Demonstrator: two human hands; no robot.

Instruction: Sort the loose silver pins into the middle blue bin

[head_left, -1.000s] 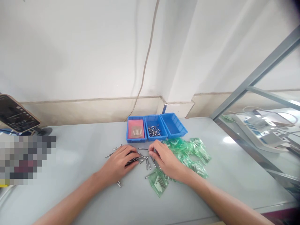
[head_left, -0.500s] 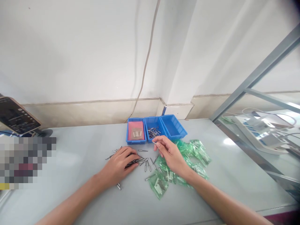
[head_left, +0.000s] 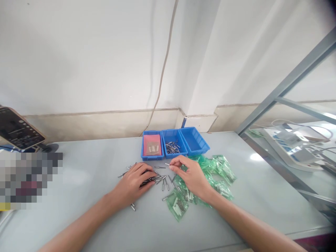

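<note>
My left hand (head_left: 134, 181) lies palm down on a loose heap of small metal pins (head_left: 157, 179) on the grey table, its fingers spread flat over them. My right hand (head_left: 191, 176) hovers just right of the heap and pinches one metal pin (head_left: 167, 164) between thumb and fingertips, below the middle blue bin (head_left: 181, 151), which holds more pins. The left blue bin (head_left: 143, 154) holds a pink bag. The right blue bin (head_left: 202, 147) looks bare.
Several green plastic bags (head_left: 222, 171) with pins lie under and to the right of my right wrist, one (head_left: 177, 205) nearer me. A phone (head_left: 15, 128) on a stand sits far left. A metal-framed glass panel (head_left: 280, 92) borders the right side. A cable (head_left: 164, 70) runs down the wall.
My right hand rose from the heap toward the middle bin with a pin, then came back down and left to the heap's edge. My left hand stayed on the pins.
</note>
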